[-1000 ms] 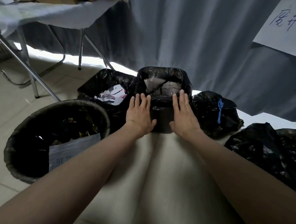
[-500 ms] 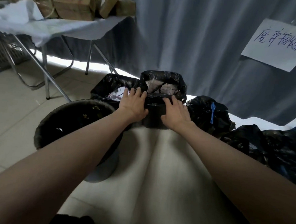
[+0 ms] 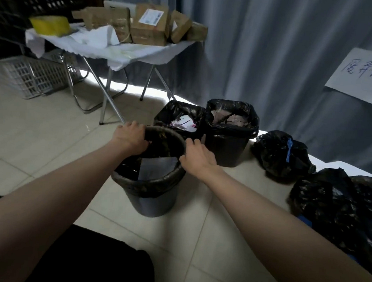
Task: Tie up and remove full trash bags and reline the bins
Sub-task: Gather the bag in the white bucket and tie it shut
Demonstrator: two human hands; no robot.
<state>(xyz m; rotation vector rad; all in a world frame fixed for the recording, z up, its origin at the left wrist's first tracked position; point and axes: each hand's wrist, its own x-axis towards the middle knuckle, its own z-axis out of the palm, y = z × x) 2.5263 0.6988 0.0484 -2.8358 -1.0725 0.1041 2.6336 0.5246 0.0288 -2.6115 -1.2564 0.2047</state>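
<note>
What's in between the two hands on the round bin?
Between the left hand and right hand lies the round bin's open top: dark trash and a grey sheet of paper inside the black liner, seen in the head view.

The scene is dimly lit overall, with daylight admitted only through a bright strip under the grey curtain at the far side. That strip is blown out to white, and a soft glare is thrown onto the floor tiles nearby. Black bags at the right are rendered almost without detail. Straight lines are bent by wide-angle distortion toward the edges.
</note>
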